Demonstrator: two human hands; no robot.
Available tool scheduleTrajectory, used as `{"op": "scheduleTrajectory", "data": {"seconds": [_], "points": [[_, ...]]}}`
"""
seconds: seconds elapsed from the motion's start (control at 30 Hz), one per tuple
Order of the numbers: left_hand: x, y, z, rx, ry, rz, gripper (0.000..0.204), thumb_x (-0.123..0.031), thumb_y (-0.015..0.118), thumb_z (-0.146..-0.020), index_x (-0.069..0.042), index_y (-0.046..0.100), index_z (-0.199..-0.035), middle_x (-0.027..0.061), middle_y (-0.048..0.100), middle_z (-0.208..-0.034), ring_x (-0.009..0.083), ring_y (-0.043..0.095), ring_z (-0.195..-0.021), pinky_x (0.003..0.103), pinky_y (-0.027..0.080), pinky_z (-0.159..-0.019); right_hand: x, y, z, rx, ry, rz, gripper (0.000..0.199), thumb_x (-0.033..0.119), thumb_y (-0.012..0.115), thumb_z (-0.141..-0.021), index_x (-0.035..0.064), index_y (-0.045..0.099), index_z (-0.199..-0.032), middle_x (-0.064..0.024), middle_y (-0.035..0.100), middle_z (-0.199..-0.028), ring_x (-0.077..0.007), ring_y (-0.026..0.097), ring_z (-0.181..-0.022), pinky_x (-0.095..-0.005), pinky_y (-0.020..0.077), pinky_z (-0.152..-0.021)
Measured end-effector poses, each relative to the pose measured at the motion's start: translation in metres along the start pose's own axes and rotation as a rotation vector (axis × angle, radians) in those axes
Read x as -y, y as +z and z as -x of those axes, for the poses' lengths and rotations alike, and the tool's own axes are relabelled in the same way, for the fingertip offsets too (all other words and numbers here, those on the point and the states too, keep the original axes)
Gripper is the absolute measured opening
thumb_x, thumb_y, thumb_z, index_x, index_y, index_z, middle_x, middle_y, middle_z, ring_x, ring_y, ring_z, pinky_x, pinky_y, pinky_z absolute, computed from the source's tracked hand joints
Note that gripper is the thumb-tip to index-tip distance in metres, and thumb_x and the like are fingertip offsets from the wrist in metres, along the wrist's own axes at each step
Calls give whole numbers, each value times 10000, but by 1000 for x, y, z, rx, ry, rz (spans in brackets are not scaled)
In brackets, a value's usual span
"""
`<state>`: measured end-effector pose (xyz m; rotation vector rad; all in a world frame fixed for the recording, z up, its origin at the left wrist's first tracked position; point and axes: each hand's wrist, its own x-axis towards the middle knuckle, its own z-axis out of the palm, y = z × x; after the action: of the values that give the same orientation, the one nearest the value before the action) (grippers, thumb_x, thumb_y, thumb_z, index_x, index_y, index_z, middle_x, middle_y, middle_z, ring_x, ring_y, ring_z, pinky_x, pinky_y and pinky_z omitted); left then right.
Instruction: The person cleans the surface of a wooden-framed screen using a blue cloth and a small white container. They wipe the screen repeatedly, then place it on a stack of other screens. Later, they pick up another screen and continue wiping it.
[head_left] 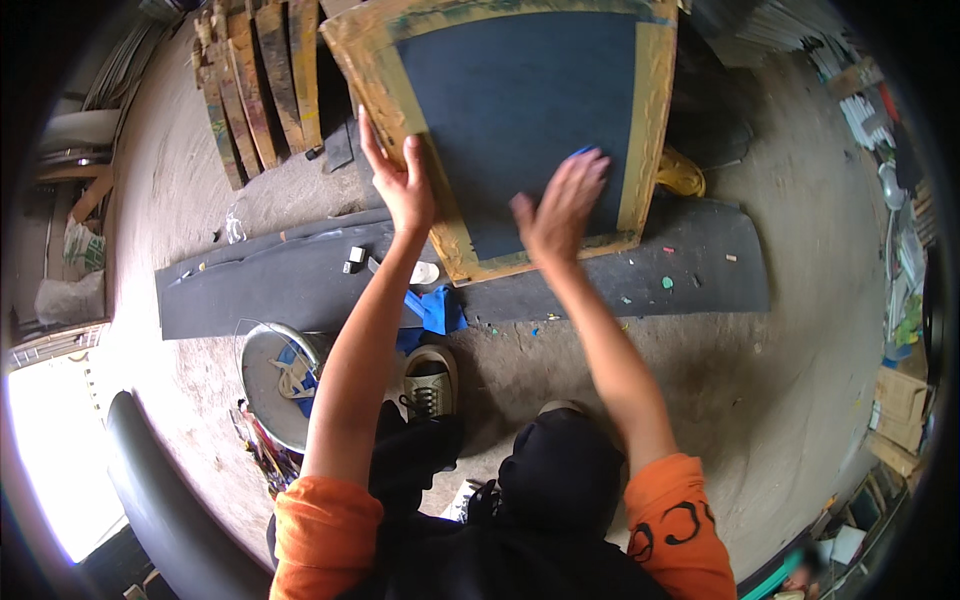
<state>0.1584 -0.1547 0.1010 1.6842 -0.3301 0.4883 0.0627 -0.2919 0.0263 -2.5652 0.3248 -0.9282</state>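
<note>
Slate-blue, flat panel (518,100) in a paint-smeared wooden frame (655,100) tilts above a long black sheet (270,288), and I have the panel's left side gripped in my left hand (402,192). On the panel's lower right, my blurred right hand (562,208) lies spread, something blue (583,151) at its fingertips, whether held I cannot tell. I'd judge rubbing under way; how much remains is unclear.

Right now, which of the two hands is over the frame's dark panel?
The right hand: it is over the dark panel, while the left hand is at the left edge of the frame.
</note>
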Motion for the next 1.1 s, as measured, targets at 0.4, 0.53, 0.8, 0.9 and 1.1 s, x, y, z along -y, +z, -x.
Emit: {"op": "scheduleTrajectory", "data": {"seconds": [0.4,0.53,0.8,0.9,1.1], "points": [[8,2,2,-2,23,-76,577,-199,472,-906,-86,162,-1379,144,281,-1362,206,333,-1201,317,272,-991,-25,-26,21,-56,226,34,553,138,468,-874,-62,224,-1328,-189,151,-1405,-389,148,-1278,-447,231,-1032],[7,3,3,-20,27,-66,594,-159,493,-892,-113,165,-1386,137,296,-1376,209,326,-1227,318,268,-1003,-31,-21,42,-253,308,-76,425,-23,548,-807,48,487,-1222,-89,396,-1179,-242,408,-1029,-329,402,-848],[9,4,3,-4,34,-39,591,-159,498,-889,-118,177,-1383,134,313,-1368,207,344,-1215,311,277,-995,-19,-2,83,136,-272,-344,276,-36,610,-709,57,618,-970,-42,572,-918,-206,539,-925,-333,486,-745],[9,-3,4,-13,56,-79,591,-162,501,-889,-116,179,-1382,131,314,-1367,202,350,-1209,310,280,-994,-28,-11,55,-88,-89,-262,246,-43,643,-663,50,639,-890,-44,578,-854,-192,541,-854,-308,504,-727],[11,1,2,-22,67,-49,600,-163,505,-889,-111,168,-1383,120,339,-1348,182,376,-1177,291,302,-976,-38,-12,50,137,-377,-357,259,-85,618,-655,45,628,-879,-45,565,-800,-199,544,-829,-290,506,-659]]}}
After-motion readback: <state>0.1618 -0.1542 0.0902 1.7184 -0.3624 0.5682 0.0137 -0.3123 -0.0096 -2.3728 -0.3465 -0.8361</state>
